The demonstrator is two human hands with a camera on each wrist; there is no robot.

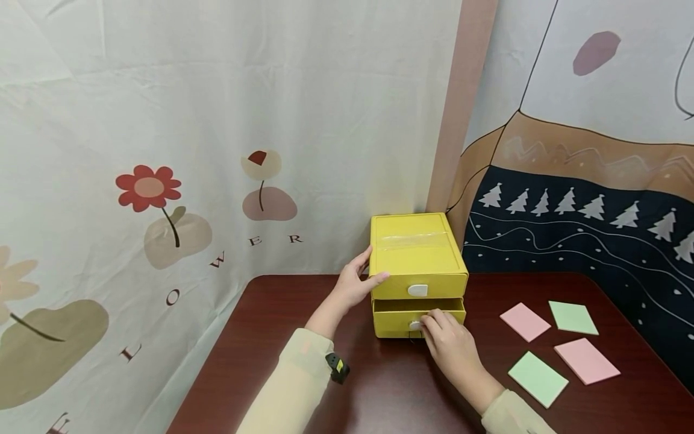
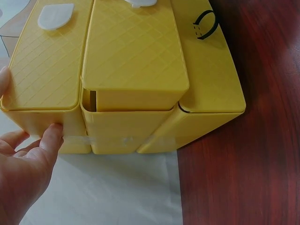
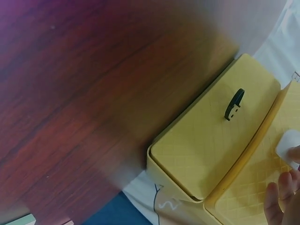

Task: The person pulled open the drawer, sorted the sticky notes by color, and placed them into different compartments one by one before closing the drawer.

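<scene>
A yellow drawer cabinet (image 1: 414, 244) stands on the table, with clear tape across its top. Its top drawer (image 2: 47, 65) is closed and has a white tab handle. Below it, the middle drawer (image 1: 387, 324) sticks out partway, so a strip of its inside shows. The lowest drawer (image 3: 201, 136), closed, carries a black loop handle (image 3: 233, 105). My left hand (image 1: 352, 284) rests against the cabinet's left side with fingers extended, the thumb near the upper front corner. My right hand (image 1: 450, 343) pinches the white handle (image 3: 288, 143) of the middle drawer.
On the dark red-brown table (image 1: 271, 361), right of the cabinet, lie two pink pads (image 1: 525, 322) and two green pads (image 1: 538, 378) of paper. A printed curtain (image 1: 336, 150) hangs directly behind the table and cabinet.
</scene>
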